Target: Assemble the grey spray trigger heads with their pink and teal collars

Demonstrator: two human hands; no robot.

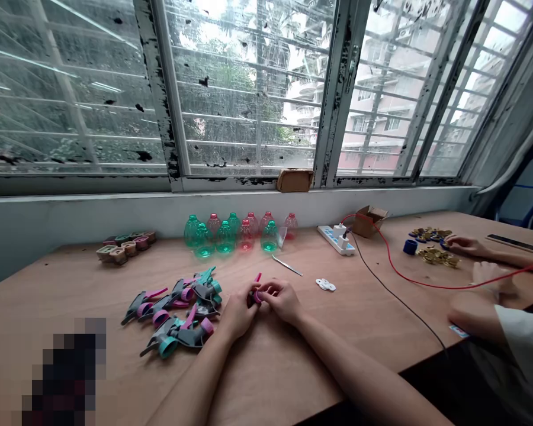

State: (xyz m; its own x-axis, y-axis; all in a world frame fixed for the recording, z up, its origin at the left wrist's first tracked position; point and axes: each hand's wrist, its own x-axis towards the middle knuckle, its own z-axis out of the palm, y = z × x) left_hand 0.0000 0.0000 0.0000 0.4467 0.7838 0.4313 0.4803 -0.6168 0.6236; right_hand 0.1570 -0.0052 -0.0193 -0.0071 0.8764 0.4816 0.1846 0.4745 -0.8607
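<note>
Near the middle of the table, my left hand (240,309) is wrapped round a grey and pink spray trigger head (257,296), largely hidden by the fingers. The fingers of my right hand (281,299) pinch its pink collar from the other side. A pile of grey spray heads (177,313) with pink or teal collars and triggers lies left of my left hand. Beyond my hands lie metal tweezers (287,265), and to the right is a small heap of white discs (326,285). Green bottles (225,238) and red bottles (246,235) stand upright at the back.
A power strip (336,239) with plugs sits behind on the right, beside a small cardboard box (369,222). Red and black cables cross the right side. Another person's hands (464,245) are near gold-coloured parts (438,257). Small brown blocks (127,245) lie back left.
</note>
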